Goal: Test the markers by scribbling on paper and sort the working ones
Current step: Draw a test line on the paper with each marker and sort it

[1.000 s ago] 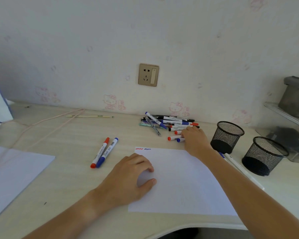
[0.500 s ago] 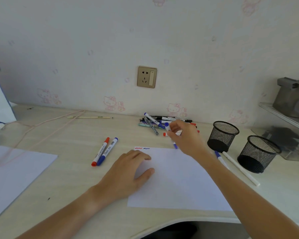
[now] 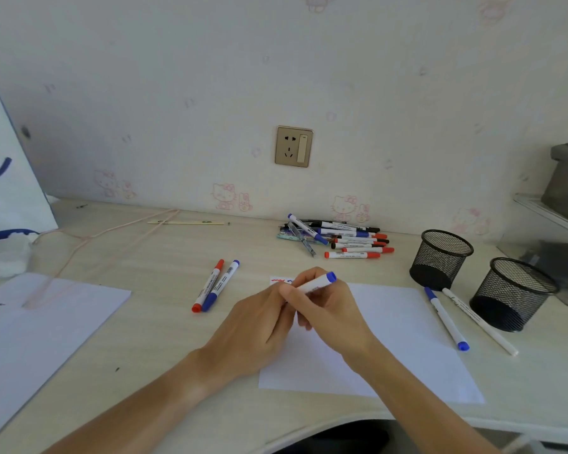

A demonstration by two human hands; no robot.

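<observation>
Blue marker (image 3: 315, 284) gripped in right hand (image 3: 330, 309) above paper (image 3: 404, 329); left hand (image 3: 259, 326) pinching its lower end; marker pile (image 3: 341, 239) behind, two mesh cups (image 3: 440, 258) at right

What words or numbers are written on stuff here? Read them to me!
Nothing here can be read.
Marker in the right hand: dark print, too blurred.
Red and blue markers left of the paper: labels too small.
Marker pile by the wall: labels too small.
Paper: red and blue scribbles, not words.
Socket: no text seen.
</observation>
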